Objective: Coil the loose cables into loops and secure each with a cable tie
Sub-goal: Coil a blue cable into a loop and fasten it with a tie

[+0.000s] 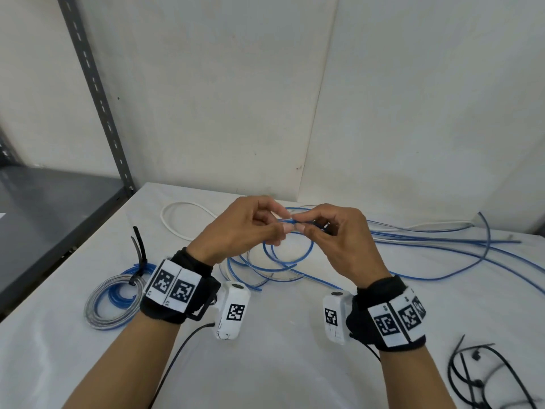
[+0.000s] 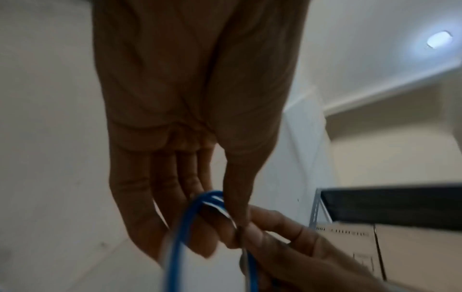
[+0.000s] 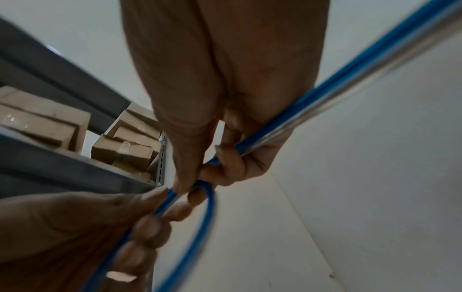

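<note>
A thin blue cable point(image 1: 290, 255) hangs as a small loop from both hands, raised above the white table point(image 1: 280, 364). My left hand point(image 1: 274, 224) pinches the top of the loop between thumb and fingers; in the left wrist view the blue cable point(image 2: 180, 233) runs under the left hand point(image 2: 217, 209). My right hand point(image 1: 306, 225) pinches the same strands beside it, fingertips almost touching. In the right wrist view the blue cable point(image 3: 207, 209) curls below the right hand point(image 3: 192, 189), and its long tail passes through the curled fingers. More loose blue cable point(image 1: 442, 246) trails right.
A coiled clear-and-blue bundle point(image 1: 113, 302) with a black tie lies at the left. A white cable point(image 1: 182, 219) lies at the back left. Several black cable ties point(image 1: 483, 376) lie at the front right. A grey metal shelf point(image 1: 59, 208) stands left of the table.
</note>
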The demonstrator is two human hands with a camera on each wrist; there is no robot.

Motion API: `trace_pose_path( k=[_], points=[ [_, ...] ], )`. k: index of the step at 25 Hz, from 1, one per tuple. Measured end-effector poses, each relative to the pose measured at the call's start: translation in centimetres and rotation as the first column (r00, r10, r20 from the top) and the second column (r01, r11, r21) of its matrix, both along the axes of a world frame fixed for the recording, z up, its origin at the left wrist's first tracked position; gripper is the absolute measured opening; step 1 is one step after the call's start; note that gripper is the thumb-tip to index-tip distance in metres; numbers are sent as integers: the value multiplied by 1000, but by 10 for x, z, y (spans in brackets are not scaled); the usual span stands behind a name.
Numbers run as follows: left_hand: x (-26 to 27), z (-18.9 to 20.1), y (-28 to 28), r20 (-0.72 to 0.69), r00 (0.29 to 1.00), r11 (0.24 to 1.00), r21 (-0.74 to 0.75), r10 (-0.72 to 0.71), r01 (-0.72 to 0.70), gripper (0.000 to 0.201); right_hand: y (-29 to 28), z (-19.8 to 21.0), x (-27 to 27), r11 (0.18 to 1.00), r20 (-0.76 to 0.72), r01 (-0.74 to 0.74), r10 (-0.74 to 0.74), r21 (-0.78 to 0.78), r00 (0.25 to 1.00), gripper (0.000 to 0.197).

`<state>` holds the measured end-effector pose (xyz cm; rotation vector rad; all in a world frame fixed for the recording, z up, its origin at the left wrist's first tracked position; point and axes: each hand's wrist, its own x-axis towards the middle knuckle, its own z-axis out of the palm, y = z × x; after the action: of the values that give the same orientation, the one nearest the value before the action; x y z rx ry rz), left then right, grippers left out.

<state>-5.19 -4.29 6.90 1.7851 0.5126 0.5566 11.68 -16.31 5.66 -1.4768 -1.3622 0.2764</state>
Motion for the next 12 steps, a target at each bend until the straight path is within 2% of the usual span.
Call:
trace_pose_path(
  k=[3,6,10,12],
  points=[
    [-2,2,-1,-103,994,994,105,-23,34,17,-2,1,4,998,5,-38,38,-40,999,13],
    [-2,5,-3,-41,999,998,55,12,-10,16,-4,5,6,1000,-59,-1,1,0,998,10],
    [-1,4,-3,45,998,999,-10,45,-45,18,-5,8,11,986,-170,109,-86,129,982,9],
    [0,5,-3,102,993,997,-50,60,-55,18,-5,7,11,984,-197,111,-82,142,977,8]
  ],
)
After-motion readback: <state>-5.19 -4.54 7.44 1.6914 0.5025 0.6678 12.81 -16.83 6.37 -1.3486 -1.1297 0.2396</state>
